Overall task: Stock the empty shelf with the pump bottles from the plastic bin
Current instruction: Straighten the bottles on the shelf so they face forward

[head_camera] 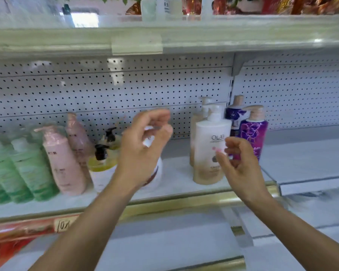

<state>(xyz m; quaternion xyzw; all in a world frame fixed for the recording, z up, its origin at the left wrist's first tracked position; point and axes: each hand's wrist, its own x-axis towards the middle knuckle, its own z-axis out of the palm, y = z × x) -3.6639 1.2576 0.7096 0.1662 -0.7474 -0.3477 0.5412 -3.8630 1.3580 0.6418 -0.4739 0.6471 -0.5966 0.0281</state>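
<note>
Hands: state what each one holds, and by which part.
The left hand grips a white bottle at its pump top. The right hand holds nothing, open beside the Olay bottle.

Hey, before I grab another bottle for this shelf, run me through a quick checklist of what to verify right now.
1. Left hand free: not ok, it is around a white bottle, mostly hidden.
2. Right hand free: ok, fingers loosely curled, holding nothing.
3. Olay bottle upright: ok.
4. Purple bottles upright: ok.
5. Shelf has room to the right of the purple bottles: ok.
6. Plastic bin within reach: cannot tell, not in view.
</note>
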